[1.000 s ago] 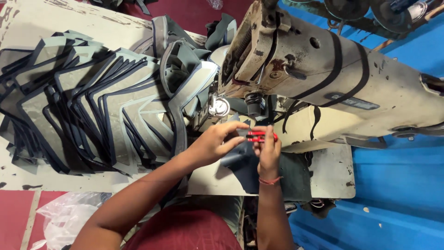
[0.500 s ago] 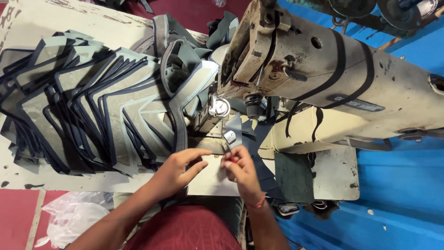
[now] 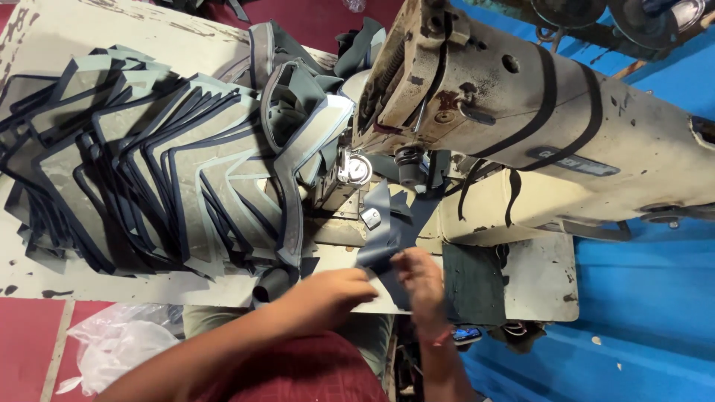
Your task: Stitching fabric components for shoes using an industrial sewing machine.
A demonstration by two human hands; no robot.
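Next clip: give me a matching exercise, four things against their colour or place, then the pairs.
Things:
1. sewing machine
2. stack of cut panels
3. fabric strip
4. plastic bag

Descriptions:
A. whitish, on the red floor at lower left
B. dark blue, pinched between left hand and right hand
C. grey-green with dark edging, fanned out on the left
D. worn cream body, upper right

Pairs: 1-D, 2-C, 3-B, 4-A

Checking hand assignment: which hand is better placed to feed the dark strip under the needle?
Probably right: the right hand pinches the dark strip directly below the needle area, while the left hand holds its lower end, farther left.
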